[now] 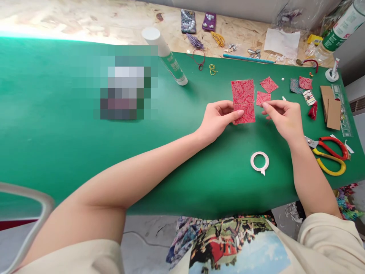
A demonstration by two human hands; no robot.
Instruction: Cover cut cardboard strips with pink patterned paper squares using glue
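Observation:
A red brocade fabric piece (243, 91), made of two panels with a line across the middle, is pinched at its lower left by my left hand (215, 120). My thumb lies on top of the lower panel and the other fingers are mostly behind it. Just right of the fabric, my right hand (285, 116) has thumb and forefinger pressed together; whatever they hold is too small to make out. Beyond those fingertips lie two small red fabric squares (268, 84). A roll of white tape (259, 162) rests on the green table nearer to me.
Red-and-yellow-handled scissors (332, 150) lie by my right forearm. Cardboard strips (333, 114) and a clear ruler (344, 114) are at the right edge. A glue stick (168, 57) stands at the back, left of a blue pencil (248, 58). A blurred-out object (125, 91) sits left.

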